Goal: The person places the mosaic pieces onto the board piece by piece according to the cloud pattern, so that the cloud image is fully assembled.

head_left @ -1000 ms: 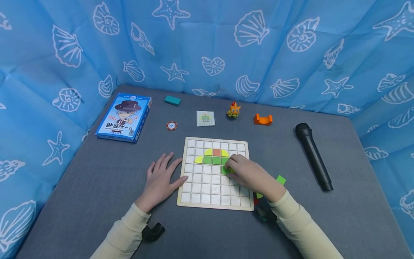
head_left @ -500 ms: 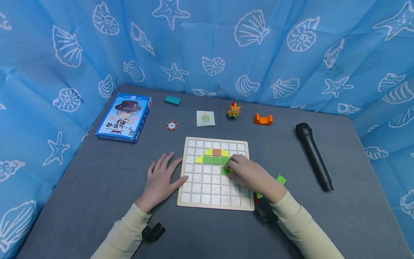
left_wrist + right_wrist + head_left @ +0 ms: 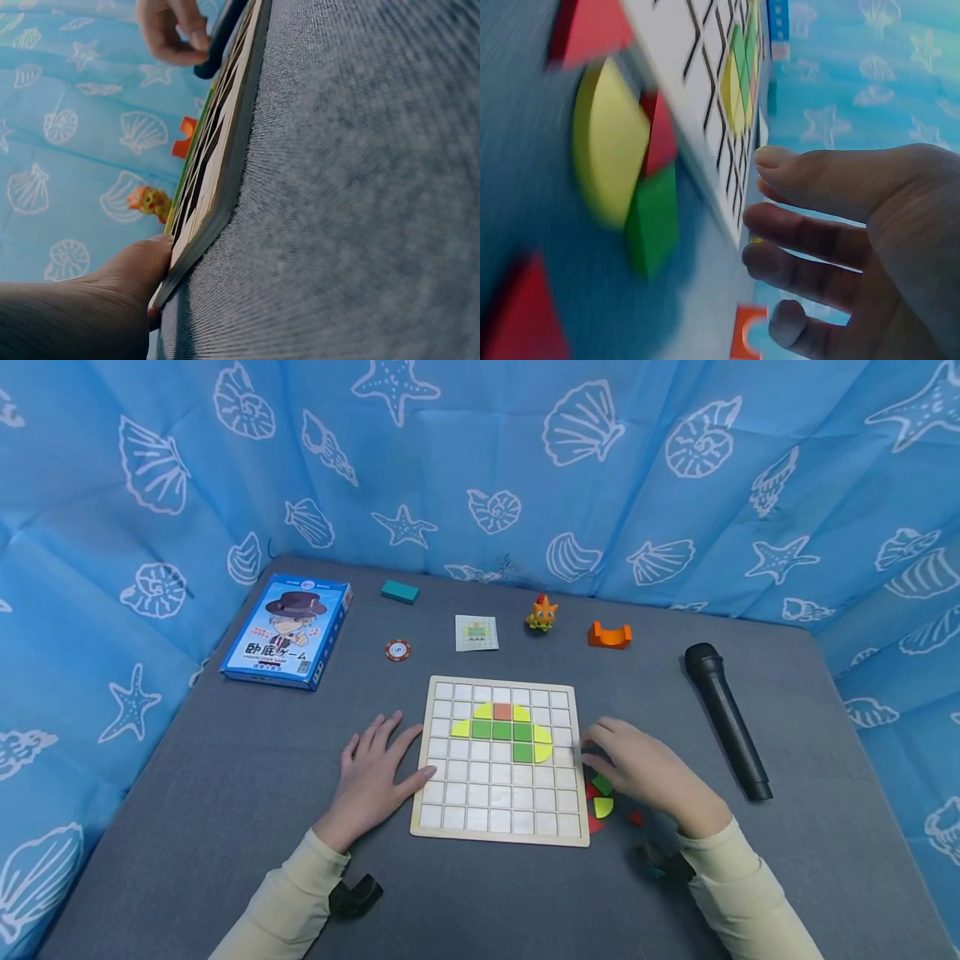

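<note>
Right hand (image 3: 651,770) withdrawn from grid board (image 3: 498,824) to loose tiles (image 3: 602,799).
Its fingers (image 3: 810,241) hang relaxed, holding nothing; left hand (image 3: 375,770) lies flat, fingers spread, touching the board's edge.

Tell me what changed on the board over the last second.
The right hand left the board and moved right, to the loose pieces beside it, holding nothing. That uncovers a green square and a yellow piece set in the grid. The left hand stays flat against the board's left edge.

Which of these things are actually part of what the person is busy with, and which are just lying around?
In use: grid board, coloured tiles on it, loose tiles, pattern card, left hand, right hand.

Lying about: game box, microphone, chip, toy figure, orange piece, teal block.
</note>
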Tool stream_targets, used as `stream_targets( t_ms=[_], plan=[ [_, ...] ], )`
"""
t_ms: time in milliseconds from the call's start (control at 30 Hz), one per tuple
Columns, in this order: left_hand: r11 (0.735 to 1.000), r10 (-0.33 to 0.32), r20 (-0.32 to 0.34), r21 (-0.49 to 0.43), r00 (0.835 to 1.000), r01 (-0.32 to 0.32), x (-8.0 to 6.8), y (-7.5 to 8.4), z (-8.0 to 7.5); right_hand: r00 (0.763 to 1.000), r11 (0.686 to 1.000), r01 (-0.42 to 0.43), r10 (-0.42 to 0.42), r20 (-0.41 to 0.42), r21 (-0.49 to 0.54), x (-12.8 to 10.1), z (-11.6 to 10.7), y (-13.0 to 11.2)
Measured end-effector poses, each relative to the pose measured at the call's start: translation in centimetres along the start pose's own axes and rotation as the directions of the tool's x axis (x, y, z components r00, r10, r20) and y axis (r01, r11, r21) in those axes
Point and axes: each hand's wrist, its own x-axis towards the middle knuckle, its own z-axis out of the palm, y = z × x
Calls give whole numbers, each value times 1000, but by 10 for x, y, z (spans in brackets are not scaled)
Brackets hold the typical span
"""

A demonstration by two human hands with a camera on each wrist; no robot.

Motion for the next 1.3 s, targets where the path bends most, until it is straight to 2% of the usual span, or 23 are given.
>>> stream_targets(
  t_ms=[200, 367, 600, 800, 967, 1300],
  plan=[
    [1000, 0, 3, -1, 1000, 0, 0, 0, 0, 993, 993, -115, 116, 37, -13, -25, -10, 22],
    [1000, -2, 2, -3, 1000, 2, 0, 1, 0, 985, 987, -161, 161, 60, -13, -41, -13, 34],
    [1000, 8, -9, -10, 1000, -8, 0, 0, 1, 961, 967, -253, 248, 119, 29, -54, -9, 43],
    [1000, -5, 19, -4, 1000, 5, 0, -1, 1, 981, 983, -179, 176, 76, 30, -58, -6, 47],
    [1000, -1, 12, -5, 1000, 1, 1, -1, 0, 992, 992, -123, 123, 24, 11, -54, -2, 49],
    [1000, 4, 5, -13, 1000, -4, 0, -1, -1, 993, 993, -118, 118, -4, 11, -54, 4, 53]
  ],
)
